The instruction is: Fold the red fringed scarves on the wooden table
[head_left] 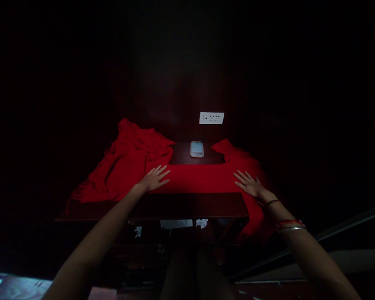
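Observation:
A red fringed scarf (pixel 200 178) lies across a dark wooden table (pixel 187 205). Its middle is a smooth folded band, while the left part is bunched in a heap and the right part hangs over the table's side. My left hand (pixel 153 178) rests palm down on the band near the heap, fingers spread. Toward the other end, my right hand (pixel 250 185) lies flat on the cloth with its fingers apart. Neither hand grips anything. Bracelets (pixel 290 225) circle my right wrist.
Behind the scarf, a phone (pixel 196 149) lies on the tabletop, its screen blurred out. A white socket plate (pixel 211 118) is fixed to the dark wall. White papers (pixel 176 223) sit on a shelf under the tabletop. Most of the surroundings are very dark.

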A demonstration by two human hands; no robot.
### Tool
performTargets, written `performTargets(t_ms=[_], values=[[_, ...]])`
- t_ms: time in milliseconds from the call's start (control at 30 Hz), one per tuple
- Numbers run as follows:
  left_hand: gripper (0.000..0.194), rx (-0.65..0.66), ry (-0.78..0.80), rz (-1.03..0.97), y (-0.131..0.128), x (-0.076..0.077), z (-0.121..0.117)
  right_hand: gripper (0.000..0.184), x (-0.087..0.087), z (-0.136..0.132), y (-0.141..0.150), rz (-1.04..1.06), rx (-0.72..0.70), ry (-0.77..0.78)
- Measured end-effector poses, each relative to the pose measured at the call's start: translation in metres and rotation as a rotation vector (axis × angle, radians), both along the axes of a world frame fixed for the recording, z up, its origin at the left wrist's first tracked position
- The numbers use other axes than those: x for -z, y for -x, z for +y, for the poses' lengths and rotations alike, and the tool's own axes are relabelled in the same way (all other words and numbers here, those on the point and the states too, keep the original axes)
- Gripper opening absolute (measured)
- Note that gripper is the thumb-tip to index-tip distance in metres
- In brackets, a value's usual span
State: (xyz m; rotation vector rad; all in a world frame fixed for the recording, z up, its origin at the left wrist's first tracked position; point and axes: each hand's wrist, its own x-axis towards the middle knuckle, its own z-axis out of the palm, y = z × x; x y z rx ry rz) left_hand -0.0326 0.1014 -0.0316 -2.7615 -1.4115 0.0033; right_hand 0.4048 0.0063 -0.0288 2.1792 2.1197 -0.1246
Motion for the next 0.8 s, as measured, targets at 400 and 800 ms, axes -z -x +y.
performTargets(t_ms=[400,800], values=[[0.051,0.171,0.03,-0.051,-0.037,0.007,-0.005,0.055,-0.026,0.017,0.157,0.156,-0.44,-0.101],[0.025,0.078,-0.173,-0.031,0.006,-0.019,-0.005,0.053,0.005,0.018,0.143,0.069,-0.41,-0.174]])
